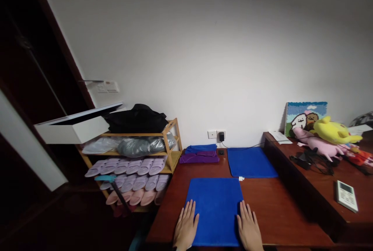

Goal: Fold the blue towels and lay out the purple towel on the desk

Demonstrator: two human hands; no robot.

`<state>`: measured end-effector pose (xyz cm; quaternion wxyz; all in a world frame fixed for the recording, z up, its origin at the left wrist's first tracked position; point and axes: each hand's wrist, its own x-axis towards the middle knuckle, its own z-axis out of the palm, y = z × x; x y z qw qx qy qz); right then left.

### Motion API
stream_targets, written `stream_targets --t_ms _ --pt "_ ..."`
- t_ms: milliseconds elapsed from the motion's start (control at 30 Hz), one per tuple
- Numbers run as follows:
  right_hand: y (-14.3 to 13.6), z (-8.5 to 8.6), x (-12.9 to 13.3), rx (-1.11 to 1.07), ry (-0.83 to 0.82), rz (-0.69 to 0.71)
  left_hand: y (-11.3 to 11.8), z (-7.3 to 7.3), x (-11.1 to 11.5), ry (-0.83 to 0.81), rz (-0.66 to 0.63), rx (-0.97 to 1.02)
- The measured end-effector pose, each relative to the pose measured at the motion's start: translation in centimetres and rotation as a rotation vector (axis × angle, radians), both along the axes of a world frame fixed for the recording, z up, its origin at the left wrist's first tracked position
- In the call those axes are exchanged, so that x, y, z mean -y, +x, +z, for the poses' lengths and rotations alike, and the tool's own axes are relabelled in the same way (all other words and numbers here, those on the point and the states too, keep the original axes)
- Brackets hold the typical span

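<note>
A blue cloth (pixel 217 208) lies flat on the reddish-brown wooden table (pixel 279 208), near its front edge. My left hand (pixel 186 225) rests flat on the cloth's left edge, fingers stretched forward. On the opposite edge lies my right hand (pixel 249 225), also flat, with its fingers pointing away from me. Neither hand grips anything. Behind, to the right, a second blue cloth (pixel 252 162) is spread on the table, with a small white tag at its near left corner. Folded purple and blue cloths (pixel 199 157) are stacked at the back left.
A wooden rack (pixel 170 146) with lilac and pink slippers (pixel 142 183), a black bag (pixel 136 121) and a white box (pixel 74 128) stands left. On the raised surface at right are plush toys (pixel 332 134), cables and a white remote (pixel 346 195). A plugged-in adapter (pixel 222 136) trails a cord rightward.
</note>
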<state>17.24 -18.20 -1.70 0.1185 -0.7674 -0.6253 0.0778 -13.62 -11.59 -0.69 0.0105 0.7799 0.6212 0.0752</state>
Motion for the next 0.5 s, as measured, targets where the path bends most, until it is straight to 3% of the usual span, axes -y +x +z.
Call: stream_targets --t_ms 133,300,400,500 --pt "-0.1 -3.0 1.9 -0.005 0.05 0.017 -0.2 0.3 0.0 0.005 -0.009 -0.013" --pt "-0.1 -5.3 1.7 -0.007 0.149 0.023 -0.1 0.5 0.2 0.069 -0.042 -0.023" --pt "0.1 -5.9 1.2 -0.019 0.17 0.023 3.0 1.0 0.8 0.143 -0.133 0.026" --pt "0.4 -6.2 1.1 -0.029 0.173 0.031 8.8 1.8 1.8 0.142 -0.337 0.081"
